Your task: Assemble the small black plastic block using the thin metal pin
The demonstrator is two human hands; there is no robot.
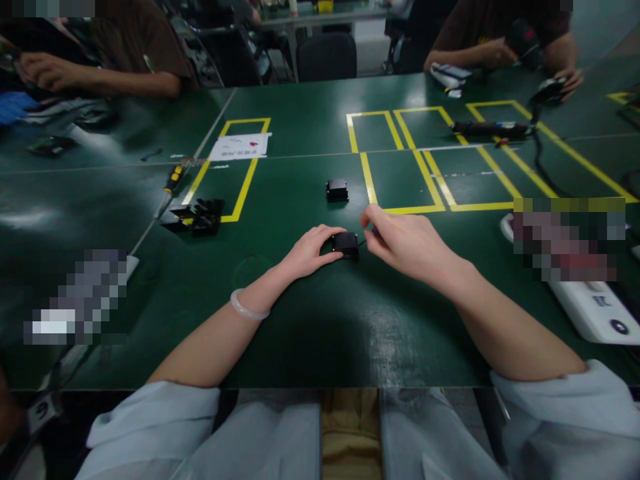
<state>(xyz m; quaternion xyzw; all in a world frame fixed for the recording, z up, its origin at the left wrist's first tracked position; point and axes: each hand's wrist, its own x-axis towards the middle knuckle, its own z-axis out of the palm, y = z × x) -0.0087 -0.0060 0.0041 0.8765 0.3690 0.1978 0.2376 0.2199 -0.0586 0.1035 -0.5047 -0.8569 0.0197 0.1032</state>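
A small black box-shaped part rests on the green table right in front of me. My left hand lies on the table with its fingers curled against the part's left side, holding it. My right hand hovers just right of the part, thumb and forefinger pinched together near its right edge; what they pinch is too small to make out. A second black part of the same kind sits alone farther back.
A pile of black parts and a yellow-handled screwdriver lie at the left. Yellow tape boxes mark the table. A white power strip is at the right. Other people's hands work at the far edge.
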